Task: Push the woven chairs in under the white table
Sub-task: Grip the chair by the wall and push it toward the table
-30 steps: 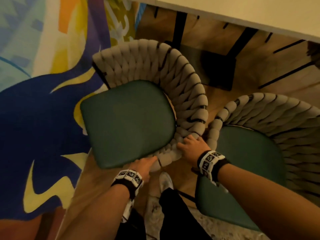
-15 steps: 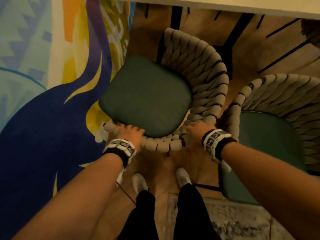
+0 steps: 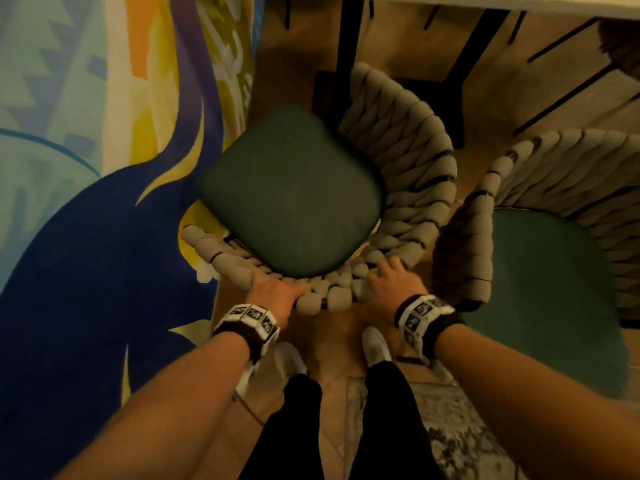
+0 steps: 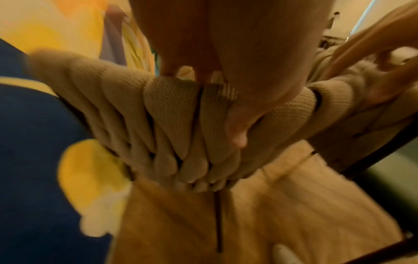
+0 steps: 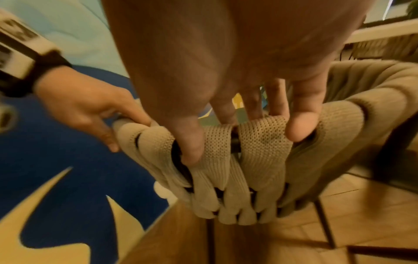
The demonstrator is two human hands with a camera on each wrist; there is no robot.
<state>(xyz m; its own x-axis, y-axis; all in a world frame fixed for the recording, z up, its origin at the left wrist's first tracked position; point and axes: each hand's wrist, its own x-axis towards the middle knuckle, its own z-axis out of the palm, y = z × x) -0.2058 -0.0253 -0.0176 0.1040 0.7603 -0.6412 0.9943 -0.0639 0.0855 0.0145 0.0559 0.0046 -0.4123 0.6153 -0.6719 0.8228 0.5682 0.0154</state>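
Observation:
A woven chair (image 3: 414, 161) with a dark green seat cushion (image 3: 291, 188) stands in front of me, its curved beige backrest toward me and to the right. My left hand (image 3: 277, 289) grips the top rim of the backrest (image 4: 181, 116), thumb (image 4: 237, 128) on the near side. My right hand (image 3: 389, 280) grips the same rim (image 5: 226, 160) further right, thumb (image 5: 192, 148) pressed into the weave. A second woven chair (image 3: 588, 157) with a green seat (image 3: 540, 271) stands close on the right. The white table (image 3: 485, 0) edge runs along the top.
Black table legs (image 3: 346, 46) stand just beyond the chair on the wooden floor. A colourful blue and yellow rug (image 3: 86, 237) lies to the left, under the chair's left side. My shoes (image 3: 375, 344) stand behind the chair, beside a grey patterned rug (image 3: 450, 427).
The chair has swung round so its backrest faces me and its seat points toward the table. My left hand has shifted left along the rim; both hands still hold it.

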